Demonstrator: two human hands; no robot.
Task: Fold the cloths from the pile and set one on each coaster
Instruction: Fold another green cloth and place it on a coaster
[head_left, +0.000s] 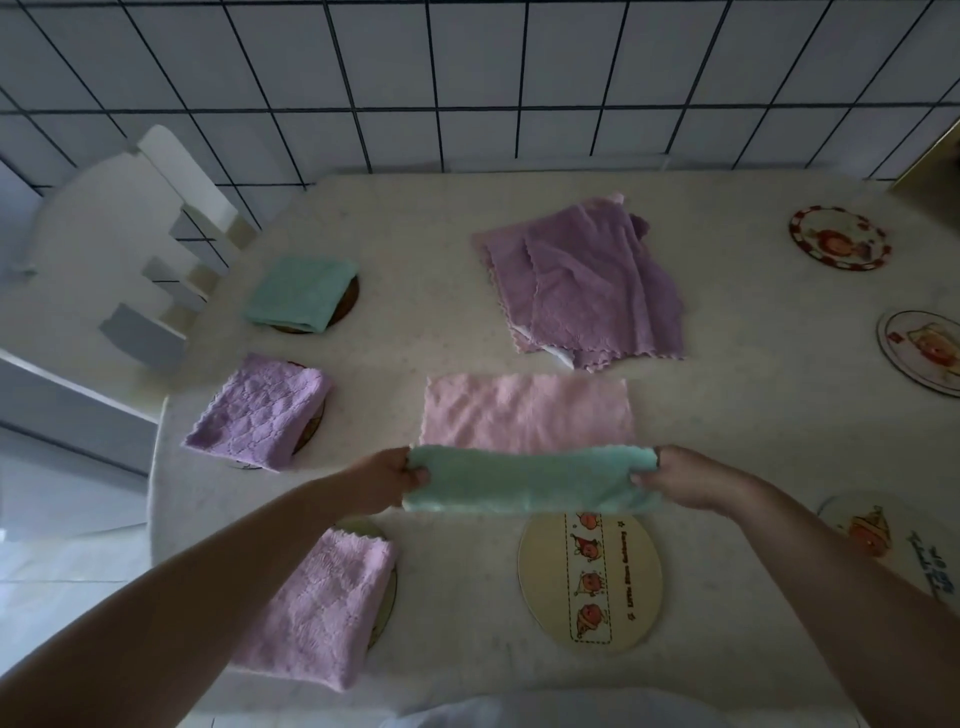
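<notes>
- Both hands, left (387, 480) and right (685, 478), are clamped on the ends of a mint-green cloth (530, 480).
- It is held stretched above a pink cloth (527, 413) and a cartoon-printed coaster (589, 582).

green cloth (530, 480) in the grip: soft plush, matt, scalloped hem | pink cloth (527, 413) just beyond the grip: fleecy, matt | purple cloth pile (582, 280) farther beyond: quilted plush, wavy edges | oval coaster (589, 577) under the grip: smooth, printed, slight sheen | tablecloth (452, 597): matt, speckled fabric | wall tiles (467, 78): glossy, smooth
</notes>
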